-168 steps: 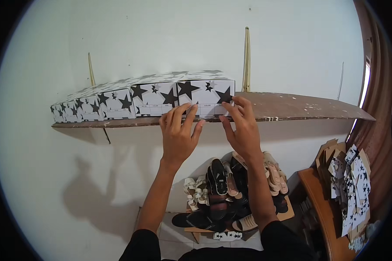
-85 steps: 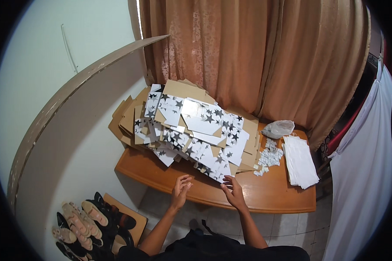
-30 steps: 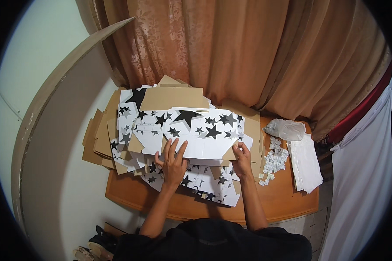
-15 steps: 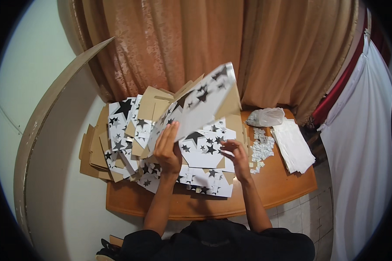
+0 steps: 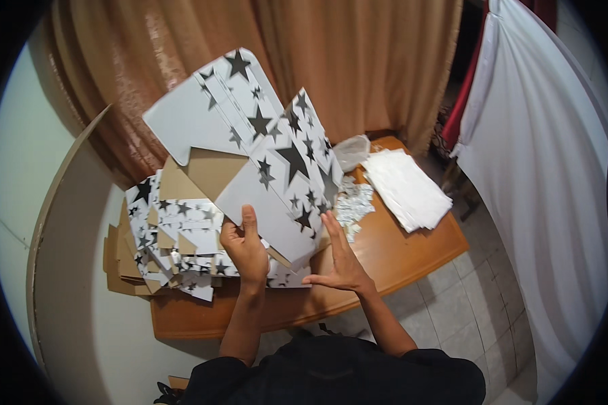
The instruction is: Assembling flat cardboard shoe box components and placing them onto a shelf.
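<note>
A partly folded white cardboard box (image 5: 260, 185) with black stars is held up over the table, its large flap standing open and some brown inside showing. My left hand (image 5: 248, 253) grips its lower left edge, thumb on the near face and fingers mostly hidden behind. By the box's lower right side is my right hand (image 5: 344, 264), fingers stretched up and thumb spread out to the left. Its fingertips are at the box's side; whether they press on it I cannot tell. Behind and left lies a pile of flat star-printed cardboard pieces (image 5: 142, 233).
On the wooden table (image 5: 405, 250), right of the box, are a stack of white sheets (image 5: 409, 192), a scatter of small pale packets (image 5: 355, 201) and a clear plastic bag (image 5: 351, 152). A curved panel (image 5: 67, 223) borders the left; brown curtains (image 5: 358, 67) hang behind.
The cardboard has been turned and opened out into a partly folded box, facing me more. My right hand has moved to its lower right side. The view has swung right.
</note>
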The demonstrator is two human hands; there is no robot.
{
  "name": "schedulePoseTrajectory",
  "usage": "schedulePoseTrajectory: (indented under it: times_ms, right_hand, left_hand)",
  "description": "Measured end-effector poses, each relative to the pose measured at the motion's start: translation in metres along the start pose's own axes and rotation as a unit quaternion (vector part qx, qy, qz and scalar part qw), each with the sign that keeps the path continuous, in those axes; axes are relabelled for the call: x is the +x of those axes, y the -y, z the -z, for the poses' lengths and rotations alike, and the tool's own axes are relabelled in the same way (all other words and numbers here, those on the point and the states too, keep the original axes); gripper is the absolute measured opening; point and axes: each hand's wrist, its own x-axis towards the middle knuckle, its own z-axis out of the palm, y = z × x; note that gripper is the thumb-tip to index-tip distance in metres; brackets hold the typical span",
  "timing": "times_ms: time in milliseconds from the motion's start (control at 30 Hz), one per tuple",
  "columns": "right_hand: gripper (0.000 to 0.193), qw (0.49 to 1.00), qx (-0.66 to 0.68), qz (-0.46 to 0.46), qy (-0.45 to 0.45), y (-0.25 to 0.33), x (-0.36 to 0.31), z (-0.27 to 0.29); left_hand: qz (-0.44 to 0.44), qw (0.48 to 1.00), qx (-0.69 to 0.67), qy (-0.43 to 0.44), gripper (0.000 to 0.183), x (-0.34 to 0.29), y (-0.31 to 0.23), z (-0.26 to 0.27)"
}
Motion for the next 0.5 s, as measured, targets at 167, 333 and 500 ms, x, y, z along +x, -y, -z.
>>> schedulePoseTrajectory:
  times_ms: [167,333,500]
  right_hand:
    - [0.12,0.996,-0.082,-0.032,-0.006,-0.026,-0.059,0.071]
    - [0.085,0.993,-0.115,-0.02,-0.013,-0.038,-0.12,0.128]
    - [0.05,0.99,-0.133,0.022,-0.038,-0.053,-0.157,0.151]
  left_hand:
    - [0.085,0.992,-0.073,0.054,0.03,-0.072,0.036,-0.083]
    - [0.117,0.984,0.007,0.136,0.035,-0.127,0.046,-0.131]
    - [0.083,0.984,0.059,0.143,0.038,-0.155,0.072,-0.163]
